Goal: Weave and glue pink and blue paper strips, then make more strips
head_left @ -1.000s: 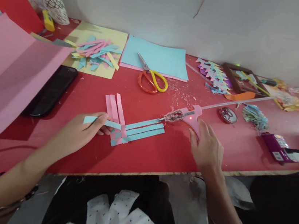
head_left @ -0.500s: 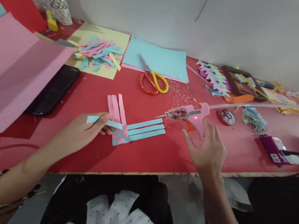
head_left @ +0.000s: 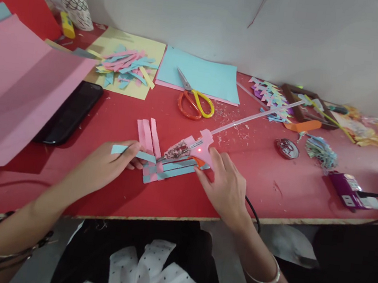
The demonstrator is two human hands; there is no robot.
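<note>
While my left hand (head_left: 121, 161) pinches a blue strip (head_left: 145, 156) at the woven paper (head_left: 151, 174) on the red table (head_left: 119, 116), I hold the right hand (head_left: 228, 184) closed on the pink glue gun (head_left: 197, 149), nozzle (head_left: 160, 159) beside the strip's end.

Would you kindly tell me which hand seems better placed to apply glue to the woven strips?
Probably the right hand: it holds the pink glue gun, whose nozzle is at the woven strips, while the left hand holds a blue strip.
</note>
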